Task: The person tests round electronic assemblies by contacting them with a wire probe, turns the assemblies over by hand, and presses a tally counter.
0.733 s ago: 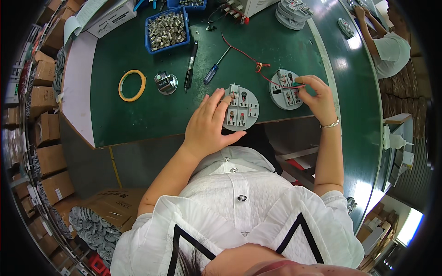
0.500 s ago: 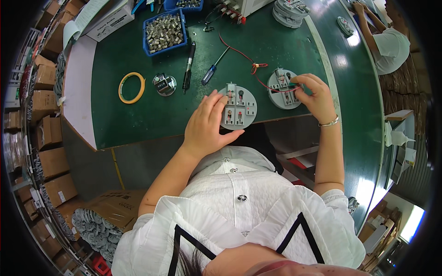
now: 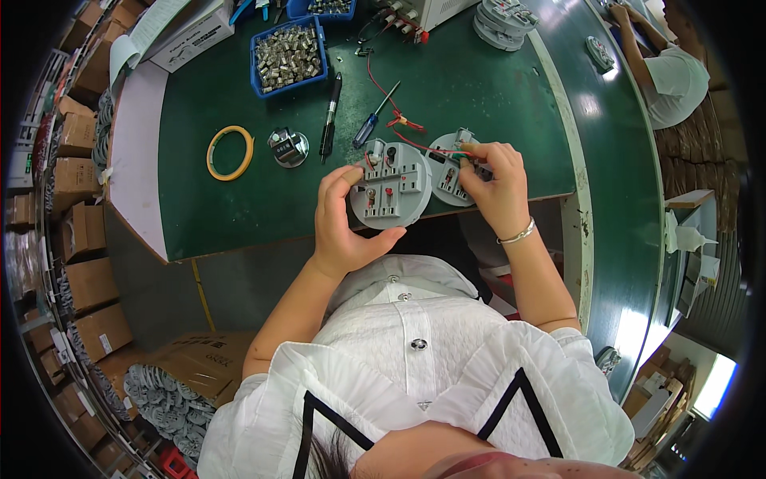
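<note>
Left hand (image 3: 339,214) grips gray disc (image 3: 412,190) by its rim at bench (image 3: 263,199) edge; right hand (image 3: 496,180) pinches red wire (image 3: 435,149) over second disc (image 3: 449,180) beside it. Both have parts (image 3: 388,193) fitted; wire contact unclear, probably unfinished.

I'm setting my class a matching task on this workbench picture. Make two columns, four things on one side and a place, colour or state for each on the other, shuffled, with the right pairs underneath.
Column one
1. Left hand
2. Right hand
3. Pen
4. Ring lying on the bench

Column two
A. Yellow-orange
B. Holding a round grey disc by its edge
C. Black, lying just left of the screwdriver
D. Fingertips closed on a red lead

Right pairs: 1-B, 2-D, 3-C, 4-A
</note>
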